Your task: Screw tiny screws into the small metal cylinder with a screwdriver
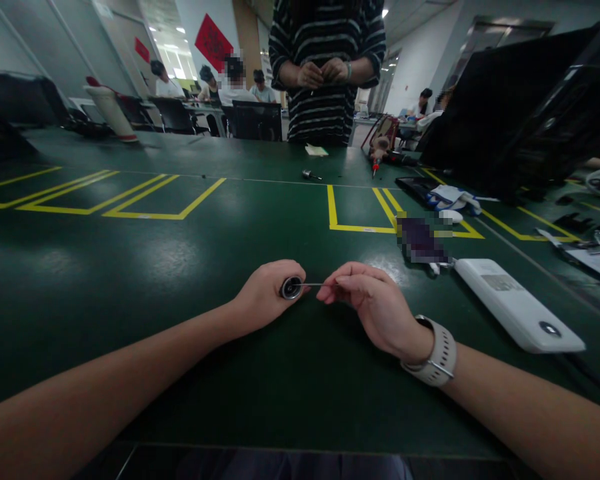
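The left hand (267, 293) is curled closed around a round piece (291, 287) with a silver rim, its open end facing the wearer. The right hand (375, 297) has its fingers bent in, thumb and fingertips pinching a thin rod (315, 285) that reaches across to the round piece; whether it enters the rim is too small to tell. Both things are held above the desk (260, 400), over the middle of its near edge. Toward the desk's right edge lie a white box (517, 307) and, just beyond it, a phone (423, 240). A small metal part (307, 175) lies near the far edge, where a person in a striped shirt (325, 67) stands.
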### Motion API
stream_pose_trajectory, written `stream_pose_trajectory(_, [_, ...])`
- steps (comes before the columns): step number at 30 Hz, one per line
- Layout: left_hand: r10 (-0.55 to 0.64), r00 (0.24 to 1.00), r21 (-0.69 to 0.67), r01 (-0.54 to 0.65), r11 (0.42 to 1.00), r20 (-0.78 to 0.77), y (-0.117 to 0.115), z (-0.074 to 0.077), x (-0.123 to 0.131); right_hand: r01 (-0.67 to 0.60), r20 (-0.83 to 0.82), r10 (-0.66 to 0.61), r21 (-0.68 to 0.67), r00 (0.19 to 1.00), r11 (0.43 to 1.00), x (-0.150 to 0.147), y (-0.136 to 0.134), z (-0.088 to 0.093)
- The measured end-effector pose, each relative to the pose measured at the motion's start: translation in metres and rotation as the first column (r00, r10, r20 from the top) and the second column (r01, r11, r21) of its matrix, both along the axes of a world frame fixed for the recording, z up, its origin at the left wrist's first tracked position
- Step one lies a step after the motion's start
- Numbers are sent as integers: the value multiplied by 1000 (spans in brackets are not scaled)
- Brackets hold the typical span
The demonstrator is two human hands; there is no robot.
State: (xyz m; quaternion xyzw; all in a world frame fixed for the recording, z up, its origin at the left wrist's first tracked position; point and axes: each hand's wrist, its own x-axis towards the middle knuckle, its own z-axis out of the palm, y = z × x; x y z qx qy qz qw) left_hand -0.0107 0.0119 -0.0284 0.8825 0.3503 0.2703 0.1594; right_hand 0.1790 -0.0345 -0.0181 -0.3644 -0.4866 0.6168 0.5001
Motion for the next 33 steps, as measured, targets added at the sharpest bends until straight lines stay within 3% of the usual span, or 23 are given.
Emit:
stream_pose_trajectory(3, [15,999,6,-15,1000,-37,1,-2,0,-17,289,-62,263,955,965,0,-8,5])
stream_pose_trajectory(5, [6,998,24,-5,1000,-65,2,-4,0,-84,499,-176,454,848,887,-2,-14,9])
stream_pose_trajectory(7, [-7,996,42,11,999,-88,2,-6,0,-148,582,-235,533,779,833,-3,-17,12])
stream_pose_trajectory(8, [-11,996,51,16,999,-94,1,-6,0,-153,587,-223,522,778,839,-4,-18,13])
stream_pose_trajectory(10, [-17,996,55,22,998,-92,1,-6,0,-104,520,-139,411,843,906,-3,-15,11])
stream_pose_trajectory(13, [-19,998,39,21,999,-62,0,-5,-1,-40,205,6,160,979,986,-1,-6,4])
stream_pose_trajectory(16, [-6,1000,1,6,1000,-7,0,-2,-1,-12,-50,10,-30,999,999,-1,1,-3])
stream_pose_trajectory(19, [-19,999,-28,20,999,34,1,0,0,-41,-132,25,-118,991,992,-2,2,-6])
stream_pose_trajectory(22, [-18,999,-29,19,999,31,2,-1,0,-21,-43,21,-11,999,1000,-2,-2,-3])
stream_pose_trajectory(24, [3,1000,-16,-3,1000,10,3,-3,0,3,167,-30,158,986,987,-2,-7,2])
stream_pose_trajectory(26, [16,1000,13,-15,1000,-22,3,-6,-1,-33,428,-132,357,894,933,-2,-13,8])
stream_pose_trajectory(28, [11,998,39,-9,999,-63,3,-7,-1,-117,572,-216,488,791,865,-3,-19,14])
stream_pose_trajectory(30, [-2,995,52,8,999,-99,2,-7,0,-158,609,-214,498,764,853,-4,-20,16])
stream_pose_trajectory(33, [-22,994,46,27,999,-109,1,-5,-1,-95,477,-72,318,876,943,-1,-14,12])
